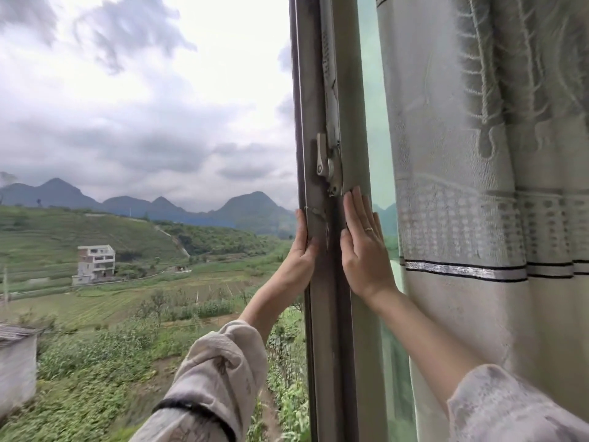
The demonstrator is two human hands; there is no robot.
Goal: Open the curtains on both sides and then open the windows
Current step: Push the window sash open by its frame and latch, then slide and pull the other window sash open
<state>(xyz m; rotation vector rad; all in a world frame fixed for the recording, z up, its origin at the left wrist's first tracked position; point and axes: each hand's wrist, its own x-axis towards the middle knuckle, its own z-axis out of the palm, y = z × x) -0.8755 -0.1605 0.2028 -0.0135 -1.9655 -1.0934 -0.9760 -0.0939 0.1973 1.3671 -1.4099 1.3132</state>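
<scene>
A grey metal sliding window frame (318,122) stands upright in the middle of the view, with open air to its left. My left hand (301,260) grips the frame's left edge, fingers wrapped round it from outside. Flat against the frame's right stile lies my right hand (363,250), fingers straight and together, a ring on one finger. A metal latch (326,161) sits on the frame just above both hands. The pale patterned curtain (484,186) hangs at the right, drawn aside, covering most of the green-tinted glass pane (377,154).
Through the open left side I see fields, a white multi-storey house (95,261), hills and a cloudy sky. A grey roof and wall (16,362) lie at lower left outside. The curtain's silver band (462,269) hangs close to my right forearm.
</scene>
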